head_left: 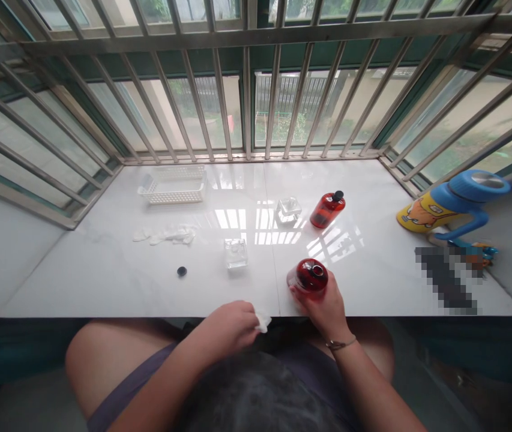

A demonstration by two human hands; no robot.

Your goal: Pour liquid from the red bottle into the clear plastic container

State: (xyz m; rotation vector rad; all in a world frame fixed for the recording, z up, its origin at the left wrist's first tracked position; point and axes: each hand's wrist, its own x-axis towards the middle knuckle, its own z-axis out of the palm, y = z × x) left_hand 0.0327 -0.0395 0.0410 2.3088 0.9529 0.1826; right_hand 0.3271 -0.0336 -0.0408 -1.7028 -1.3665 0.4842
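My right hand (pixel 324 307) is wrapped round an open red bottle (pixel 308 277) that stands upright near the front edge of the white sill (pixel 111 282). Close to that edge, my left hand (pixel 231 327) is closed on a small white piece (pixel 263 322), a wipe or pad. A black cap (pixel 182 271) lies loose on the sill to the left. A second red bottle (pixel 326 209) with a black cap lies tilted further back. Two clear glass pieces (pixel 236 252) (pixel 289 209) stand in the middle.
A clear plastic basket (pixel 173 185) sits at the back left, with crumpled white wipes (pixel 170 235) in front of it. A blue and yellow kettle-like bottle (pixel 451 207) lies on the right. Metal window bars (pixel 246 108) enclose the sill on three sides.
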